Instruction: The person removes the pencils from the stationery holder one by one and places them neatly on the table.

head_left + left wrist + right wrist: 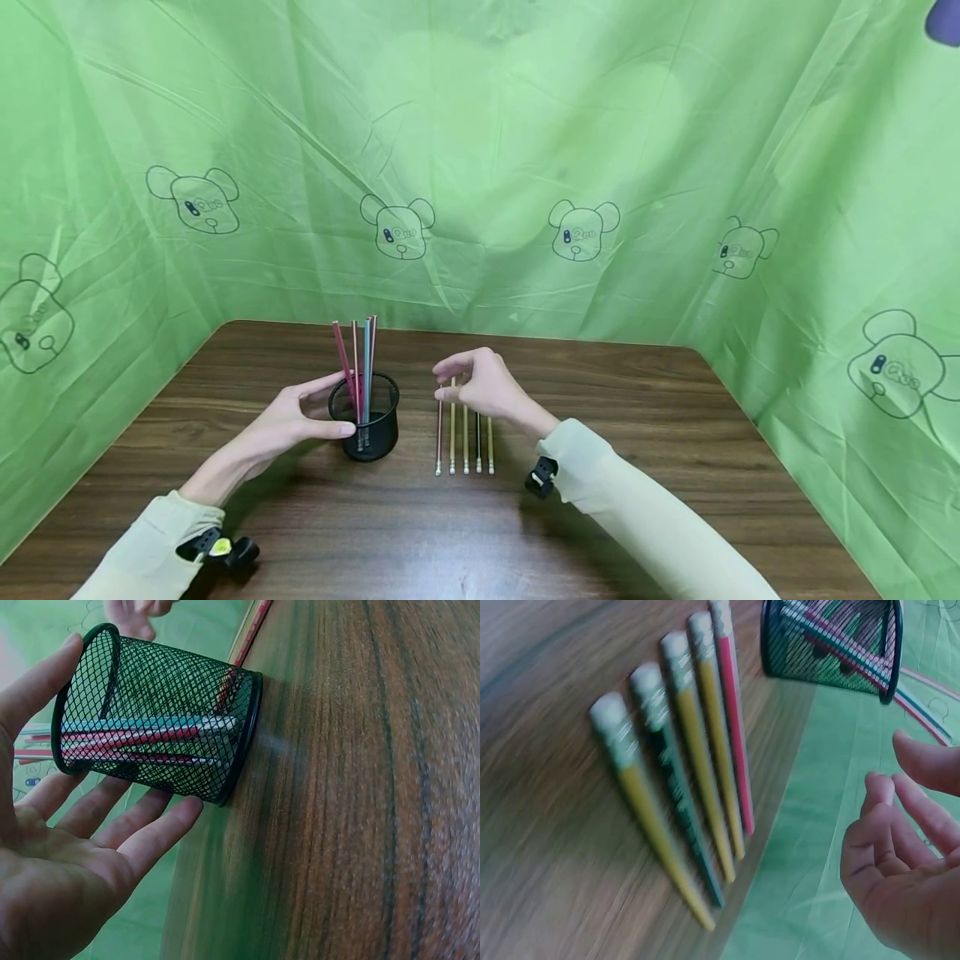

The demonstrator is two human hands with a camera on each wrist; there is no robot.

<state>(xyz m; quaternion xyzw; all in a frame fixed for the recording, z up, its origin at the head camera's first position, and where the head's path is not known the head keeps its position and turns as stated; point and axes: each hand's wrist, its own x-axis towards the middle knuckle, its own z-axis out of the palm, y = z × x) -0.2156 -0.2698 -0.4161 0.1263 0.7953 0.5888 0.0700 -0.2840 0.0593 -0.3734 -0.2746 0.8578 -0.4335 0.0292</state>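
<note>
A black mesh pen cup (373, 433) stands upright on the table, with several pencils (367, 367) in pink, red and blue leaning inside it. My left hand (288, 423) holds the cup from its left side, thumb at the rim and fingers along the mesh wall (172, 727). To the right of the cup, several pencils lie side by side, their eraser ends toward me: a red pencil (735, 720), yellow pencils (660, 817) and a dark green pencil (679, 795). Over their far ends hovers my right hand (480, 383), fingers loosely bent and nothing between them and the thumb.
The brown wooden table (660, 467) carries the cup and pencils. Green cloth (480, 125) printed with bear-head outlines hangs behind it and along both sides. Each sleeve has a dark wrist device, such as the right wrist device (542, 477).
</note>
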